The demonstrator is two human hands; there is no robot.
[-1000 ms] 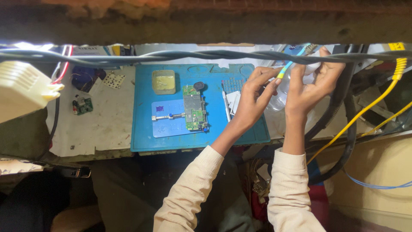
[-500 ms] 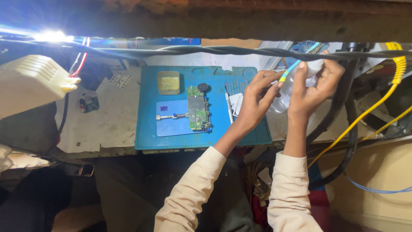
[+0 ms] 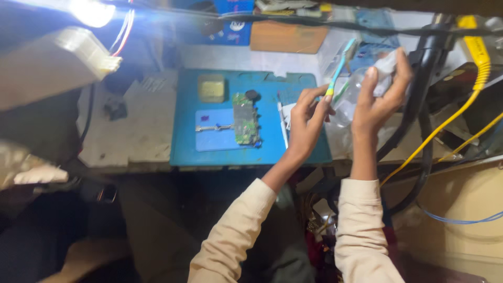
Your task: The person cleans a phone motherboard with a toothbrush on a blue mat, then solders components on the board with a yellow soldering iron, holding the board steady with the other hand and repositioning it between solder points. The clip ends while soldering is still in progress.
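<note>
My left hand (image 3: 308, 119) grips a thin brush with a blue, green and yellow handle (image 3: 338, 71), its tip pointing up and away from me. My right hand (image 3: 378, 95) holds a small clear plastic bottle (image 3: 354, 89) tilted toward the brush, with the two hands close together at the right edge of a blue work mat (image 3: 230, 152). A green circuit board (image 3: 245, 119) lies clamped in a metal holder near the mat's middle, to the left of both hands. Both arms wear cream sleeves.
A yellowish square pad (image 3: 211, 88) sits at the mat's far left. A lit desk lamp (image 3: 91, 11) and a pale ribbed housing (image 3: 52, 65) hang at the left. Black hoses (image 3: 427, 78) and yellow cables (image 3: 474, 50) crowd the right side. A brown board (image 3: 288, 35) lies behind the mat.
The view has shifted lower and closer. Both hands have stayed together at the mat's right edge, still with the brush and bottle, raised slightly toward the far side.
</note>
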